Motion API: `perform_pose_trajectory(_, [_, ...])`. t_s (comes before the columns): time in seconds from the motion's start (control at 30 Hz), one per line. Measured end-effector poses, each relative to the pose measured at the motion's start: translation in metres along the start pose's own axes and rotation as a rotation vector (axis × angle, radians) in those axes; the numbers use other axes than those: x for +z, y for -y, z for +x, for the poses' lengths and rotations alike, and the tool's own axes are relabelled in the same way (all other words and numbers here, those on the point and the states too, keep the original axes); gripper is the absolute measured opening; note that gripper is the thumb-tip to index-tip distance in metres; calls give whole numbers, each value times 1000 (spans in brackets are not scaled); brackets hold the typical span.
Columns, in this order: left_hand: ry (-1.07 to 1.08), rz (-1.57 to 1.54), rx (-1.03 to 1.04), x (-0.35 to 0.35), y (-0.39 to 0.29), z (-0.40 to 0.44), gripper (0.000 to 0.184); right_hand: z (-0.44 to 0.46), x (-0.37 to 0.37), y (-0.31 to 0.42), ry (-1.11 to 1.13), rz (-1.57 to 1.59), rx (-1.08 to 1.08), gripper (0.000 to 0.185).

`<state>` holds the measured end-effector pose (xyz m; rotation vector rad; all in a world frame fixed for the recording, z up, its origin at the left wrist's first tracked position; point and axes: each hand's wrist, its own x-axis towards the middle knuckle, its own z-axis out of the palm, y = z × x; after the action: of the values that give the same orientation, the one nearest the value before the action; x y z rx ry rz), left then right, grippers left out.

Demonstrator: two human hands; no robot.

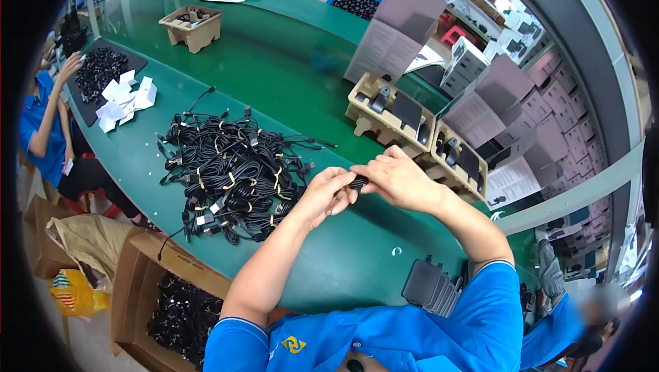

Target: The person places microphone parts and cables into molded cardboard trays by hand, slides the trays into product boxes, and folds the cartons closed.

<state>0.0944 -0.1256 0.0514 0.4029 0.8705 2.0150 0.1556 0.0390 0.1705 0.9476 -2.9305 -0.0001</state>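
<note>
Between my two hands is a small bundle of black cable [357, 182], mostly covered by the fingers. My left hand [325, 195] grips it from the left, thumb and fingers closed. From the right, my right hand [395, 178] pinches the same bundle. Just left of my hands lies a big pile of coiled black cables [230, 173], many tied with pale twist ties, some with white-tipped plugs.
Pulp trays [390, 114] with black devices stand right on the green table [322, 269], beside open boxes [398, 29]. Another tray [191, 29] sits further back. Grey plastic parts [431, 288] lie near my body. A carton of cables [182, 317] is below left. Co-workers sit around.
</note>
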Motion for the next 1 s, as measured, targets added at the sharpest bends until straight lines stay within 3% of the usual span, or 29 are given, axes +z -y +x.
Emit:
perform_pose_trajectory(0.13, [-117,-27,55,7,-1,-2,34,14,-13,-2,20,65,65,31])
perform_pose_trajectory(0.3, [-248,-1,114,4,6,3,43,41,-26,-84,-370,-138,424,24])
perform_pose_trajectory(0.4, [-269,23,101,3,12,5,39,58,-35,-126,-142,-177,772,33])
perform_pose_trajectory(0.57, [-292,27,108,-1,17,9,38,78,-18,-166,217,-289,891,35])
perform_pose_trajectory(0.77, [-298,32,88,1,18,9,33,113,-15,-187,357,-405,848,35])
perform_pose_trajectory(0.87, [-302,15,99,2,15,8,31,137,-19,-178,561,-435,858,33])
perform_pose_trajectory(1.0, [-309,-10,111,2,12,7,30,153,9,-197,684,-475,958,27])
